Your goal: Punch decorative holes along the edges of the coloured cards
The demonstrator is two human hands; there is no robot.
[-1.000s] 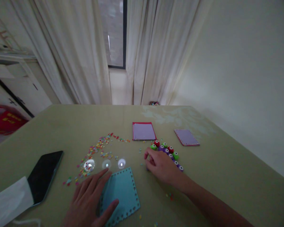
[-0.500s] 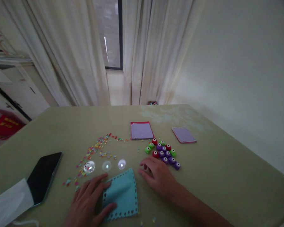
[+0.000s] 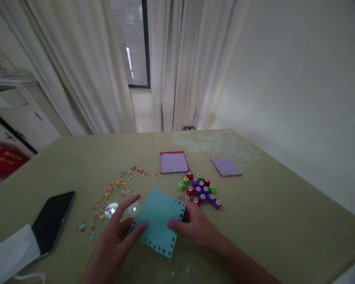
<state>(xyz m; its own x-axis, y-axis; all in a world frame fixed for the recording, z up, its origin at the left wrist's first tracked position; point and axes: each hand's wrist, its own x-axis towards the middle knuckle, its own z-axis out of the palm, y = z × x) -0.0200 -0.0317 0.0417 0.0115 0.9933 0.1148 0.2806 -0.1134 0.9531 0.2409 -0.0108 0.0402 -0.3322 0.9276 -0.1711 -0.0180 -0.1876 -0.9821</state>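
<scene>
A light blue square of paper (image 3: pixel 159 223) with small shapes punched along its edges is held tilted above the table. My left hand (image 3: pixel 118 236) pinches its left edge, thumb on top and forefinger stretched out. At its right edge my right hand (image 3: pixel 197 225) grips it, thumb on the face and fingers behind. Just beyond the right hand lie several purple, red and green eye-like pieces (image 3: pixel 205 190). Two small clear domes or discs (image 3: pixel 133 209) show beyond the left hand; the paper covers the spot of a third.
Colourful confetti bits (image 3: pixel 118 183) are scattered at centre left. A lilac sheet on red backing (image 3: pixel 174 163) and another lilac card (image 3: pixel 226 166) lie farther back. To the left are a black phone (image 3: pixel 51 219) and a white face mask (image 3: pixel 14 252).
The blue paper has been raised off the table and turned. My right hand has come to its right edge and gripped it; my left hand now pinches the left edge.
</scene>
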